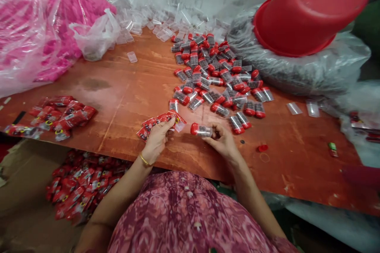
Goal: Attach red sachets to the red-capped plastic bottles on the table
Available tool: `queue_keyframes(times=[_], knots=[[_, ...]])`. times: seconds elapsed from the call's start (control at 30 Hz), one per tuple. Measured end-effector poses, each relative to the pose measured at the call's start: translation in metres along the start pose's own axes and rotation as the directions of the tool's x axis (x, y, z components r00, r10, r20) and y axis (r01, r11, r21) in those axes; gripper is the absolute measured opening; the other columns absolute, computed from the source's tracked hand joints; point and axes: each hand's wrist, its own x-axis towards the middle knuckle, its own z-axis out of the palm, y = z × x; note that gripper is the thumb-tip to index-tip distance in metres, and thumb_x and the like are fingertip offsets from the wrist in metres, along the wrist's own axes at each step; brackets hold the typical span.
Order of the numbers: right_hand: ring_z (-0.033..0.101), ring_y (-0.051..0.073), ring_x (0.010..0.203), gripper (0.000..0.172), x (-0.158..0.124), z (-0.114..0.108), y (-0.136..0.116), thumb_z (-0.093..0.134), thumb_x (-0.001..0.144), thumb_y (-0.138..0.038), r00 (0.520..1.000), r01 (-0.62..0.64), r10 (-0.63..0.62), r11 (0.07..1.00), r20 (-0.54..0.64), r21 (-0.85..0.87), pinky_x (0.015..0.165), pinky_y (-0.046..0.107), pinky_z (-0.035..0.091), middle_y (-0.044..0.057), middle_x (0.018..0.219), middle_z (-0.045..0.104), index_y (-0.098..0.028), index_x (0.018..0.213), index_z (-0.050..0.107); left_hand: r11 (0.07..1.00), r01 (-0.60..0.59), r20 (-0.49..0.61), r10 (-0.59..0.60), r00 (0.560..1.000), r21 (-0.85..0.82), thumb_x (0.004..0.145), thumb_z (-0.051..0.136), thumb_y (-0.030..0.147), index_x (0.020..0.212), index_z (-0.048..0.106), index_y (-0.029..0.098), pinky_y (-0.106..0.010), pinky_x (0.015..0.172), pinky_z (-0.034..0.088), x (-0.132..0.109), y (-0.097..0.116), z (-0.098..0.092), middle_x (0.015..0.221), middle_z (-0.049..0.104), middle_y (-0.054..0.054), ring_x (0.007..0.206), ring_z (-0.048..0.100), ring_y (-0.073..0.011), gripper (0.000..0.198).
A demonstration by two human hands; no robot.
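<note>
My left hand (157, 140) is closed on a red printed plastic pouch (180, 123), its clear end sticking out past the thumb. Red pouch material (146, 127) also shows to the left, beneath the same hand. In my right hand (224, 140) a small clear bottle (203, 131) with a red cap and dark contents is pinched by its clear end. It lies nearly level, cap pointing left towards the pouch, with a gap between them. A heap of similar red-capped bottles (216, 81) is spread just beyond my hands.
Filled red pouches (69, 120) lie on the wooden table (115, 87) at left, with more in a pile (84, 184) below its edge. Clear empty containers (163, 31) line the back. A red tub (299, 16) rests on a plastic bag (279, 69); a pink-filled bag (38, 27) stands left.
</note>
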Motion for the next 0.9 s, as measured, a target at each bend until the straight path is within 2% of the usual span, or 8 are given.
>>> queue_keyframes(times=[0.07,0.23,0.37,0.5,0.6,0.7,0.9], knots=[[0.043,0.012,0.052,0.032,-0.005,-0.001,-0.004,0.064,0.071,-0.039,1.0,-0.01,0.01,0.999,0.014,-0.051,0.05,0.024,0.034,-0.004,0.058,0.047,-0.018,0.095,0.061,0.997,-0.036,-0.007,0.036,0.999,0.071,0.049,0.08,0.049,0.059,0.061,0.014,-0.017,0.038,0.034,0.003,-0.003,0.0,0.052,0.06,0.001,0.042,0.05,-0.0066,0.041],[0.056,0.018,0.059,0.033,-0.005,-0.007,-0.013,0.068,0.069,-0.038,0.997,-0.04,0.063,0.91,0.042,-0.414,0.051,0.026,0.036,0.003,0.066,0.063,-0.02,0.097,0.067,0.964,-0.152,-0.064,0.17,0.983,0.219,0.049,0.077,0.056,0.055,0.06,0.013,-0.016,0.038,0.034,0.009,-0.011,-0.001,0.049,0.057,0.001,0.042,0.048,-0.0062,0.046],[0.063,0.022,0.071,0.041,-0.002,-0.003,-0.015,0.069,0.07,-0.035,0.992,0.05,0.017,0.85,0.121,-0.524,0.057,0.028,0.041,0.007,0.081,0.07,-0.02,0.108,0.066,0.96,-0.146,-0.069,0.166,0.984,0.238,0.048,0.077,0.058,0.053,0.059,0.013,-0.017,0.036,0.035,0.008,-0.01,-0.003,0.047,0.054,0.002,0.041,0.047,-0.0064,0.048],[0.063,0.021,0.072,0.029,-0.004,0.002,-0.018,0.062,0.078,-0.031,0.983,0.158,-0.089,0.85,0.16,-0.502,0.058,0.028,0.044,0.007,0.081,0.07,-0.018,0.103,0.067,0.969,-0.126,-0.057,0.141,0.988,0.215,0.048,0.078,0.056,0.053,0.059,0.014,-0.016,0.037,0.036,0.006,-0.007,-0.005,0.046,0.053,0.002,0.041,0.048,-0.0062,0.047],[0.06,0.017,0.061,0.031,-0.011,0.0,-0.024,0.061,0.079,-0.037,0.966,0.26,-0.235,0.888,0.111,-0.38,0.055,0.027,0.044,0.005,0.073,0.068,-0.017,0.102,0.067,0.972,-0.137,-0.038,0.147,0.988,0.19,0.049,0.077,0.057,0.054,0.06,0.014,-0.017,0.037,0.035,0.006,-0.007,-0.004,0.047,0.054,0.002,0.041,0.046,-0.0061,0.047],[0.055,0.014,0.053,0.031,-0.02,-0.004,-0.034,0.063,0.079,-0.038,0.93,0.361,-0.365,0.881,0.045,-0.306,0.052,0.026,0.044,0.003,0.068,0.065,-0.017,0.101,0.067,0.958,-0.177,-0.025,0.187,0.982,0.226,0.05,0.074,0.061,0.052,0.059,0.014,-0.018,0.038,0.034,0.005,-0.009,-0.002,0.045,0.052,0.003,0.04,0.043,-0.0061,0.049],[0.056,0.012,0.054,0.027,-0.025,-0.007,-0.05,0.064,0.077,-0.032,0.87,0.468,-0.492,0.823,0.007,-0.323,0.052,0.024,0.045,0.002,0.068,0.065,-0.018,0.1,0.066,0.894,-0.292,0.001,0.31,0.951,0.34,0.059,0.067,0.062,0.048,0.056,0.015,-0.019,0.039,0.032,0.0,-0.009,-0.001,0.044,0.05,0.003,0.041,0.043,-0.007,0.05]])
